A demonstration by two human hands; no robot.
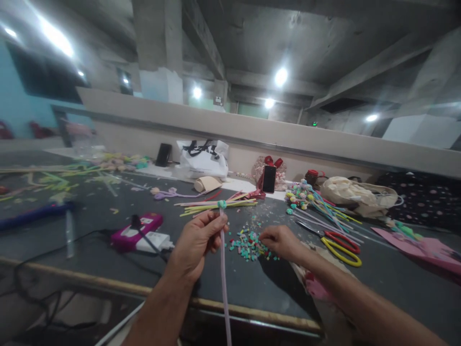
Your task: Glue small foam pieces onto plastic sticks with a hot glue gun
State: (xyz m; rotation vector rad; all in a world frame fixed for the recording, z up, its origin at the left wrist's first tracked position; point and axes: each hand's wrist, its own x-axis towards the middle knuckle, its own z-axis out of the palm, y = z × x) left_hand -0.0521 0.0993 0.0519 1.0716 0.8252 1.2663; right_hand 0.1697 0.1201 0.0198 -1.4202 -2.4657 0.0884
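Observation:
My left hand pinches a long lilac fuzzy stem just below its top. A small teal and white knobbly head sits on the stem's upper end, and the lower end hangs past the table edge. Over the right side of a heap of tiny coloured bits, mostly teal with some red and yellow, is my right hand. Its fingertips are drawn together; whatever they hold is too small to see. Behind my left hand lies a bundle of pink and yellow stems.
Scissors with red and yellow handles lie to the right, near finished-looking stems with coloured heads. A purple power strip with cables is at left. A phone, white bag and cloth pouch stand along the back.

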